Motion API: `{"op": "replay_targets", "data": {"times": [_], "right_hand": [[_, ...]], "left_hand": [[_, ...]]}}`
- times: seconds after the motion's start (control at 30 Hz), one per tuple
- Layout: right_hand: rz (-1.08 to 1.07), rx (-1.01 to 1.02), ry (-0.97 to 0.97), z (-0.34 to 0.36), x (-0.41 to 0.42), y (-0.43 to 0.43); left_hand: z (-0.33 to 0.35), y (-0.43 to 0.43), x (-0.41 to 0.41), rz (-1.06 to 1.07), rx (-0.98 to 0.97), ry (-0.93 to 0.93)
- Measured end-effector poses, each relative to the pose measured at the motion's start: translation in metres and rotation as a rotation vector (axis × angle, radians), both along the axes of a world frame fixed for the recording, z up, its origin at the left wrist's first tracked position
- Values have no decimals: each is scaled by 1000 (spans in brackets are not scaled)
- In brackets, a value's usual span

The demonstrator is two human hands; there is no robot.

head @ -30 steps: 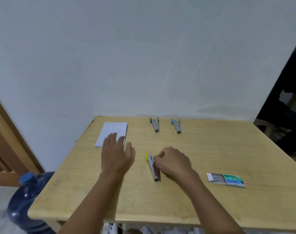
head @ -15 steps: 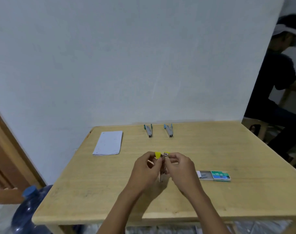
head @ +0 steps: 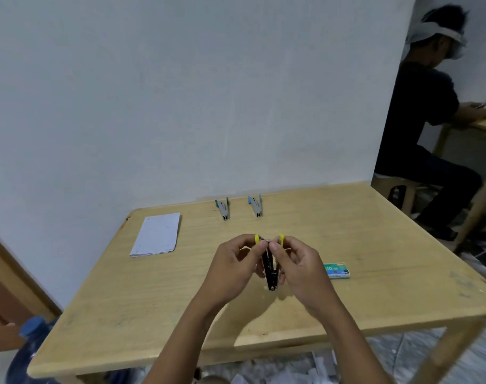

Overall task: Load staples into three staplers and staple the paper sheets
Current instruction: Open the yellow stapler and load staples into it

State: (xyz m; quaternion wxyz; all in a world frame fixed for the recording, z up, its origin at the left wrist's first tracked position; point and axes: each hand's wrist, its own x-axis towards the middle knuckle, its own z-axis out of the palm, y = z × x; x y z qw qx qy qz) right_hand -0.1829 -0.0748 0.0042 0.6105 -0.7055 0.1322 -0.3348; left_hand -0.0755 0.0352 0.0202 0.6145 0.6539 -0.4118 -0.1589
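Both hands hold the yellow-tipped stapler (head: 270,268) above the table's middle, spread open in a V with its hinge pointing down. My left hand (head: 233,266) grips the left yellow tip and my right hand (head: 297,268) grips the right one. At the far edge of the table lie a green-tipped stapler (head: 223,208) and a blue-tipped stapler (head: 255,206). A stack of white paper sheets (head: 157,234) rests at the far left. A green staple box (head: 336,270) sits just right of my right hand, partly hidden by it.
The wooden table (head: 374,259) stands against a white wall. A person in black sits on a stool at another table at the right. A blue water bottle (head: 28,353) stands on the floor at the lower left. Paper scraps lie under the table.
A second ago the yellow stapler lay on the table under my right hand, with my left hand flat beside it. Both hands have lifted it and pulled its arms apart.
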Motion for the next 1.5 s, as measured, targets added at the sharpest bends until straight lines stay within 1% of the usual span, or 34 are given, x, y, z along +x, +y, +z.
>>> {"op": "replay_targets", "data": {"times": [0.17, 0.23, 0.33, 0.5, 0.67, 0.77, 0.83, 0.9, 0.93, 1.0, 1.07, 1.13, 1.2, 1.27, 1.43, 1.5], "right_hand": [[-60, 70, -29, -5, 4, 5], [-42, 76, -20, -8, 4, 4], [31, 73, -15, -9, 1, 0], [62, 92, -7, -5, -3, -1], [132, 36, 72, -1, -4, -4], [130, 57, 80, -4, -4, -1], [102, 96, 78, -8, -5, -1], [30, 168, 47, -10, -10, -7], [31, 208, 19, -10, -13, -11], [83, 224, -5, -9, -14, -14], [34, 245, -20, -10, -11, -14], [-98, 383, -98, -12, -7, -16], [-154, 522, -190, -11, -4, -22], [-131, 583, -228, -7, -1, -26], [-39, 685, -221, 0, 10, -30], [26, 693, -184, 3, 15, -27]], "left_hand": [[0, -4, -5, 53, -20, -30], [-1, -3, -6, 50, -26, -36], [0, 1, -3, -10, -21, 61], [1, 7, 2, -161, 29, 220], [-3, 7, -1, -137, -5, 257], [-7, 3, -8, -84, -21, 246], [-9, 3, -9, -49, -28, 248], [-12, 7, -4, -5, -53, 300], [-13, 10, 0, -1, -55, 323], [-14, 15, 7, -31, -45, 343], [-13, 18, 12, -52, -84, 408], [-12, 21, 16, -45, -185, 535], [-12, 26, 19, -24, -227, 585], [-14, 31, 19, -35, -157, 560], [-10, 39, 14, -225, 212, 481], [-8, 39, 9, -322, 272, 535]]}}
